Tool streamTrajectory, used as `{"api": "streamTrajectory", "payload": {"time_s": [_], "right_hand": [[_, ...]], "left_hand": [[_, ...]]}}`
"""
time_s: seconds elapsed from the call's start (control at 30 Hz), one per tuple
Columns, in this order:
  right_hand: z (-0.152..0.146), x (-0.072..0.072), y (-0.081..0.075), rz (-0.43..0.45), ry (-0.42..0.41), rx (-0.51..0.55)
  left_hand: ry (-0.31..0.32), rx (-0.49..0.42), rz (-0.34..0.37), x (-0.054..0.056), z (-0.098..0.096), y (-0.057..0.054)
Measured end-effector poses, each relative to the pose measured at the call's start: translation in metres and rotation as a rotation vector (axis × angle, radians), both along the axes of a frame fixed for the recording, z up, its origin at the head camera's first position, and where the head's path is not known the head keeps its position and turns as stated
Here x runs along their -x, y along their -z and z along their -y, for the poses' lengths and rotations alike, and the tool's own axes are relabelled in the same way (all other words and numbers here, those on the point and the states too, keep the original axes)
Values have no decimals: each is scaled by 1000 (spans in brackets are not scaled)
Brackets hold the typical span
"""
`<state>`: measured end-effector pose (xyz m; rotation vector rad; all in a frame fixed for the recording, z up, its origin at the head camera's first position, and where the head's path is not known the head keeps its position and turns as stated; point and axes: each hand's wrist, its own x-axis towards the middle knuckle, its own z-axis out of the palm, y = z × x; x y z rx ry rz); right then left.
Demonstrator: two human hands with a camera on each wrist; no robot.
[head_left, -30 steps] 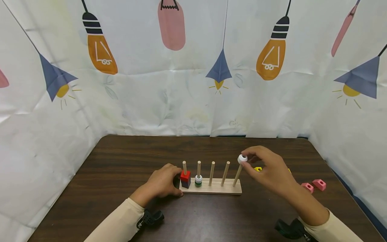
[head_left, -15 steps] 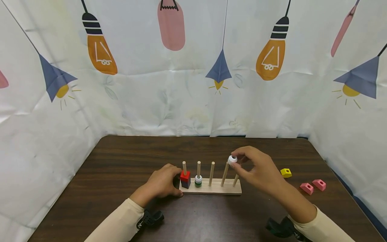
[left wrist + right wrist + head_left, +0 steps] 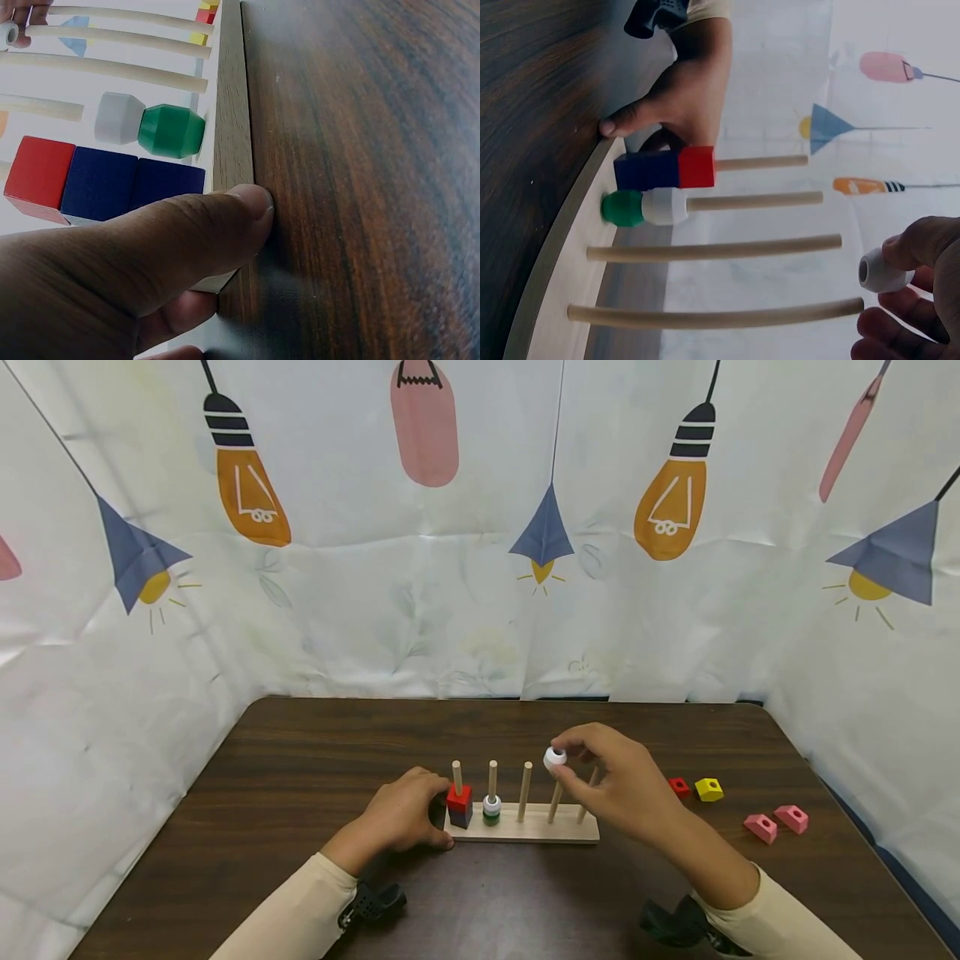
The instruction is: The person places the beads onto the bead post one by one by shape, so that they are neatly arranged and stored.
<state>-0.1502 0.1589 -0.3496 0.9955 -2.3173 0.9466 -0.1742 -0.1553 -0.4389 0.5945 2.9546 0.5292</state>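
My left hand (image 3: 405,810) grips the left end of a wooden peg stand (image 3: 525,833), thumb on its front edge as the left wrist view shows. Beside that hand, the leftmost peg carries a red block (image 3: 39,174) above dark blue blocks (image 3: 103,184). On the second peg a white bead (image 3: 664,206) sits over a green bead (image 3: 622,208). My right hand (image 3: 618,781) pinches another white bead (image 3: 554,758) between thumb and fingertips, near the top of the fourth peg. In the right wrist view this bead (image 3: 883,271) is apart from the peg tips, its hole showing.
Right of the stand, a red block (image 3: 679,787), a yellow block (image 3: 708,790) and two pink blocks (image 3: 761,828) lie on the dark wooden table (image 3: 337,735). A patterned white curtain (image 3: 337,610) hangs behind and at both sides.
My right hand has moved left with the white bead, from the rightmost peg to the fourth, uncovering the yellow and red blocks. The left hand has stayed put.
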Motion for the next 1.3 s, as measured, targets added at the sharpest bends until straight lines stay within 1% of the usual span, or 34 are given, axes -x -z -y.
{"api": "streamTrajectory", "payload": {"time_s": [0.13,0.23,0.47,0.67,0.87,1.17,1.3], "right_hand": [[6,0,-1,6,2,-15],[10,-1,-2,26,-4,-17],[20,0,-2,58,-24,7],[29,1,-2,57,-10,2],[39,1,-1,91,-1,-14],[54,0,1,106,-36,34],[60,-1,2,102,-21,47]], "left_hand": [[-2,-3,2,0,0,0],[0,-3,3,0,0,0],[6,-10,-3,0,0,0],[6,-5,-4,-1,1,0],[2,1,-9,-1,1,0],[3,-3,-4,-1,1,0],[2,-9,-4,-1,1,0]]}}
